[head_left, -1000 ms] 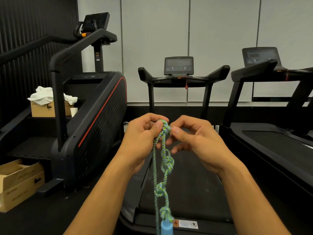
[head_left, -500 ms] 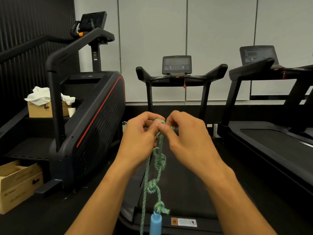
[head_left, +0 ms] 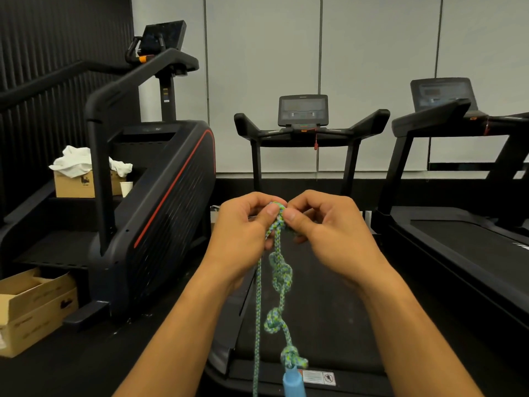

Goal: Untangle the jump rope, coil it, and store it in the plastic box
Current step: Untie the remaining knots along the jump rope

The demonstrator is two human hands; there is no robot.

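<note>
A green-and-blue braided jump rope (head_left: 282, 277) hangs from my two hands in front of me. My left hand (head_left: 244, 232) and my right hand (head_left: 329, 224) both pinch its top knot between thumb and fingers, thumbs almost touching. Below them one strand carries three more knots and ends in a light blue handle (head_left: 293, 383) at the bottom edge. A second plain strand drops straight down on the left. No plastic box is in view.
A treadmill (head_left: 303, 133) stands straight ahead, its belt under the rope. Another treadmill (head_left: 458, 224) is on the right, a stair climber (head_left: 160, 202) on the left. Cardboard boxes (head_left: 31, 308) sit at the lower left, one further back with white cloth (head_left: 77, 161).
My hands stayed together on the top knot, and my right thumb shifted down beside the left one. The hanging knotted strand swung slightly to the right.
</note>
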